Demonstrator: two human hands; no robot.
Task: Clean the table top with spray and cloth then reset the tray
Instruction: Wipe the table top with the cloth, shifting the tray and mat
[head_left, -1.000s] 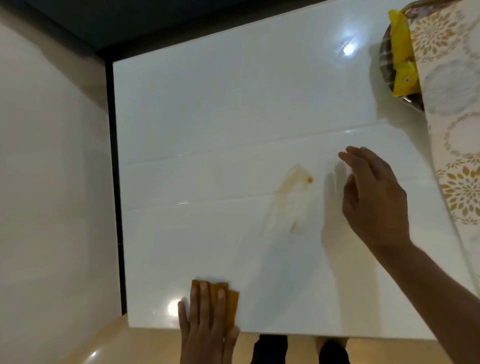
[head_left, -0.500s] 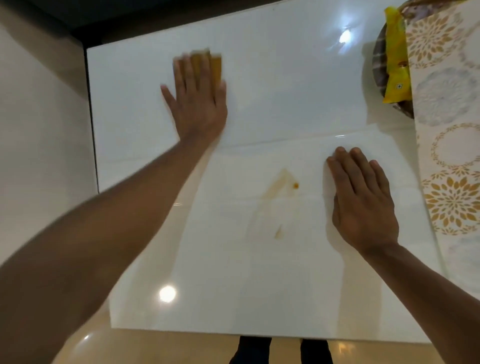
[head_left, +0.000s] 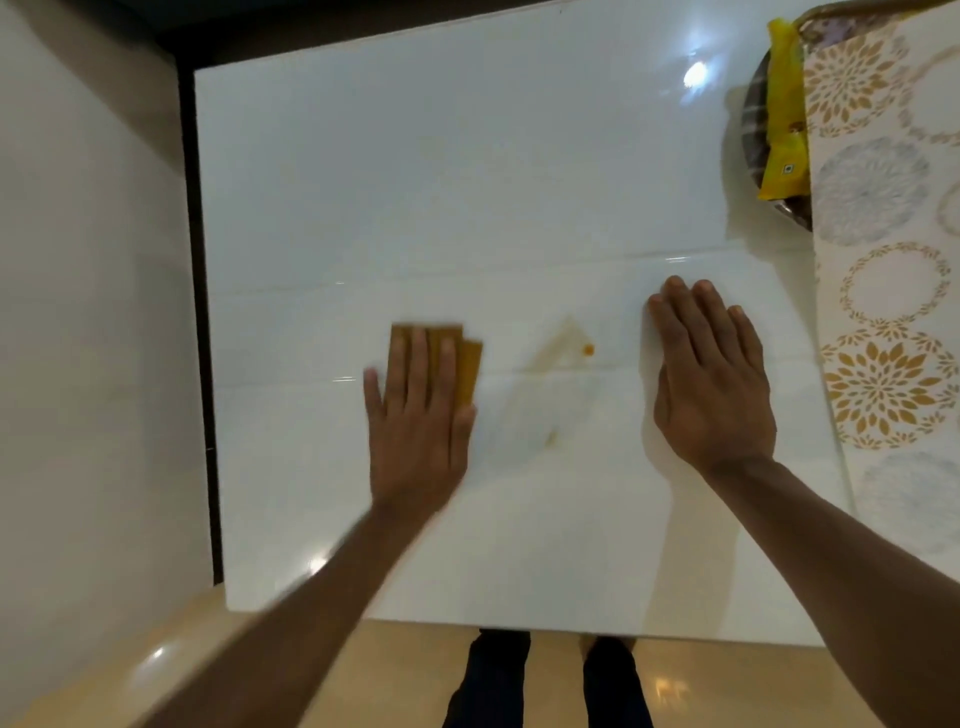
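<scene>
Tabletop (head_left: 519, 171) cleaning has moved on from half a second ago — the folded mustard-yellow cloth (head_left: 467, 358), then up at the far left part of the white surface, now lies near the middle, just left of the orange-brown stain (head_left: 563, 343). The left hand (head_left: 418, 426) has come back with it, and its outline is slightly blurred.

Its fingers (head_left: 402, 358) lie straight and close together, flat on top of the cloth, pressing it against the glossy top; the thumb is spread out to the left, on the bare surface. The cloth's far edge and right side show past the fingertips.

Fingers of the right hand (head_left: 711, 379) are likewise straight and together, palm down on the table just right of the stain, holding nothing — much where it lay before. A small orange dot (head_left: 588, 350) sits at the stain's right corner, between the two hands, and a fainter smear trails toward the near edge.

Farther out, at the far right, a round dark tray (head_left: 750, 135) holds a yellow packet (head_left: 784, 130), partly covered by a patterned sheet with gold and grey floral rings (head_left: 883, 260). Beneath the near edge are dark trouser legs (head_left: 493, 675) on a tan floor.
</scene>
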